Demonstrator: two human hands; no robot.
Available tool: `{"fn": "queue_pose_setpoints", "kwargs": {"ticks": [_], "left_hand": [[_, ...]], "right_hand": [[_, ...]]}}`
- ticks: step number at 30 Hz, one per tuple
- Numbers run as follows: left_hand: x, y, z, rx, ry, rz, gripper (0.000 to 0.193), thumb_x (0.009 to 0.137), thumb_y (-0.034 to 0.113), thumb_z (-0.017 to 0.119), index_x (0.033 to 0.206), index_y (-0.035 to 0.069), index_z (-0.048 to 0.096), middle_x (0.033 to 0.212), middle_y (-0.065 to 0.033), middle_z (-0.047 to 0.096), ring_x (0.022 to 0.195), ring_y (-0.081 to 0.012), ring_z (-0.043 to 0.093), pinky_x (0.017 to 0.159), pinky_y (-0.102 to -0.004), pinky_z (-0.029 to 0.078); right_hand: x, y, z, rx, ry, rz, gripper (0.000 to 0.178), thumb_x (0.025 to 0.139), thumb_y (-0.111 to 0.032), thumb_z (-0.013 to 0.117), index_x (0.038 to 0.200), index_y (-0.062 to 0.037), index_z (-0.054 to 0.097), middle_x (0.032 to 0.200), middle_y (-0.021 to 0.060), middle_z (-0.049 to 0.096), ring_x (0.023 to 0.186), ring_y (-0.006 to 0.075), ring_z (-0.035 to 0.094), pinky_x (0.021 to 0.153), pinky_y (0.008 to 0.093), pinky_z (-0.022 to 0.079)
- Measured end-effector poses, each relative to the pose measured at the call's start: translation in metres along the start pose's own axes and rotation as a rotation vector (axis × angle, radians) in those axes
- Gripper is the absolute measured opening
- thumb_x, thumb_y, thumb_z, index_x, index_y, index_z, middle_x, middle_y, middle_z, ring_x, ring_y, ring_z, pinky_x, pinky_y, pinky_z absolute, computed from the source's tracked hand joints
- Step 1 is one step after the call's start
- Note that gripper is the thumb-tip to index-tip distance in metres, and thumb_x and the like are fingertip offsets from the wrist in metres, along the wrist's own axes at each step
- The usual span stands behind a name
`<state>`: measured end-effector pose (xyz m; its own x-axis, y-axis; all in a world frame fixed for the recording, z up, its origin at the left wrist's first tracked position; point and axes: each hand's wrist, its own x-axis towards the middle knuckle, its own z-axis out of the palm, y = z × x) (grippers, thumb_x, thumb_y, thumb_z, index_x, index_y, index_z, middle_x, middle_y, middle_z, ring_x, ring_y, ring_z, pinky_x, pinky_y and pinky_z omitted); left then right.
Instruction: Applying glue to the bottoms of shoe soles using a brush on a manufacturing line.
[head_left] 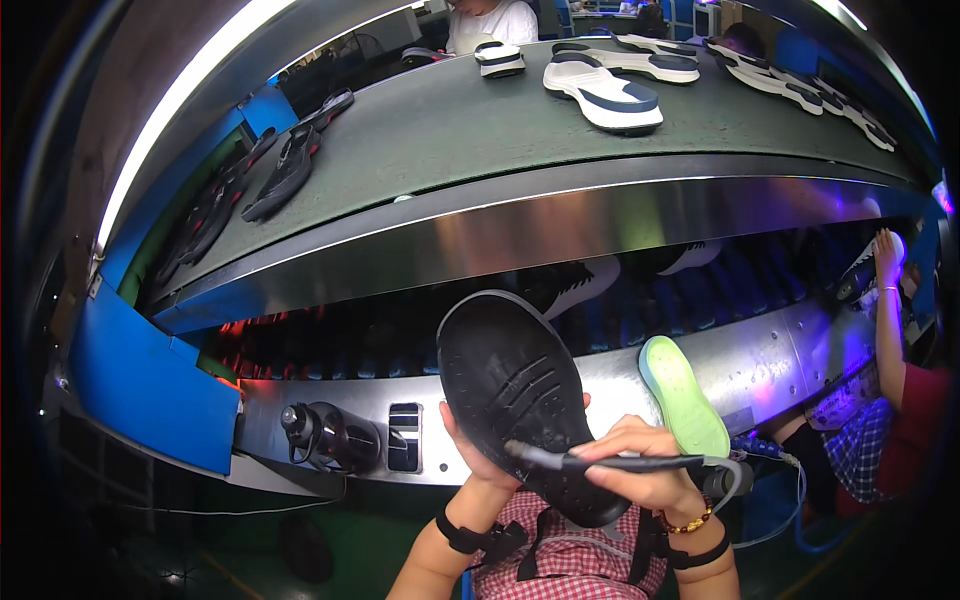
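My left hand [478, 452] is wrapped round a large black shoe sole [505, 365] from behind and keeps it tilted up in front of me. Grooves and small dimples show on the sole's inner face. Pinched in my right hand [645, 460] is a dark-handled brush [625, 463], lying almost level across the sole. Its bristle tip touches or sits just over the sole's middle; I cannot tell which. A pale tube curves away from the handle's right end. Close to my right hand, a light green sole [688, 395] rests on the metal ledge.
A black bottle [340, 437] and a phone-like device [404, 437] stand left on the metal ledge [790, 360]. Beyond runs a raised green belt [430, 140] bearing white soles [600, 92] and black soles [285, 172]. At right, a co-worker's hand [887, 258] holds a shoe piece.
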<state>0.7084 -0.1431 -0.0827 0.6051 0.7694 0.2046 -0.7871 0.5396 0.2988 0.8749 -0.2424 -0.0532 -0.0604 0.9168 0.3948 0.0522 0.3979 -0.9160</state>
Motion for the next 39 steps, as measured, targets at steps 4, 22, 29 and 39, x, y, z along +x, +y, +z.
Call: {"fn": "queue_pose_setpoints", "kwargs": {"ticks": [4, 22, 29, 39], "left_hand": [[0.005, 0.009, 0.003, 0.092, 0.025, 0.045, 0.109, 0.072, 0.087, 0.033, 0.141, 0.003, 0.032, 0.133, -0.0252, 0.045, 0.113, -0.0506, 0.05, 0.093, -0.0592, 0.044], [0.012, 0.029, 0.008, -0.02, -0.147, 0.119, 0.11, 0.068, 0.084, 0.048, 0.14, 0.003, 0.034, 0.128, -0.037, 0.041, 0.112, -0.0482, 0.049, 0.092, -0.0566, 0.045], [0.016, 0.036, 0.013, 0.002, -0.236, 0.082, 0.098, 0.072, 0.074, 0.057, 0.142, 0.01, 0.034, 0.134, -0.0321, 0.036, 0.116, -0.0464, 0.042, 0.094, -0.0567, 0.042], [0.02, 0.034, 0.021, 0.04, -0.112, 0.193, 0.103, 0.071, 0.081, 0.048, 0.139, 0.004, 0.036, 0.132, -0.0333, 0.04, 0.116, -0.0501, 0.045, 0.093, -0.06, 0.043]], "right_hand": [[0.001, -0.001, -0.006, -0.136, -0.272, -0.174, 0.022, 0.071, -0.009, 0.076, 0.094, -0.0065, 0.073, 0.093, 0.0032, 0.072, 0.078, 0.0141, 0.06, 0.08, 0.0286, 0.038], [-0.013, 0.003, -0.022, -0.029, -0.181, -0.11, 0.023, 0.07, -0.009, 0.077, 0.093, -0.0092, 0.073, 0.095, 0.0019, 0.072, 0.084, 0.0129, 0.06, 0.085, 0.0307, 0.035], [-0.024, 0.008, -0.033, -0.149, -0.219, -0.087, 0.023, 0.071, -0.008, 0.076, 0.094, -0.0057, 0.073, 0.096, 0.009, 0.072, 0.086, 0.0158, 0.061, 0.084, 0.0323, 0.038], [-0.036, 0.022, -0.039, 0.155, -0.161, -0.011, 0.031, 0.068, 0.0, 0.077, 0.098, -0.0003, 0.071, 0.098, 0.0122, 0.071, 0.091, 0.0223, 0.063, 0.083, 0.0332, 0.049]]}}
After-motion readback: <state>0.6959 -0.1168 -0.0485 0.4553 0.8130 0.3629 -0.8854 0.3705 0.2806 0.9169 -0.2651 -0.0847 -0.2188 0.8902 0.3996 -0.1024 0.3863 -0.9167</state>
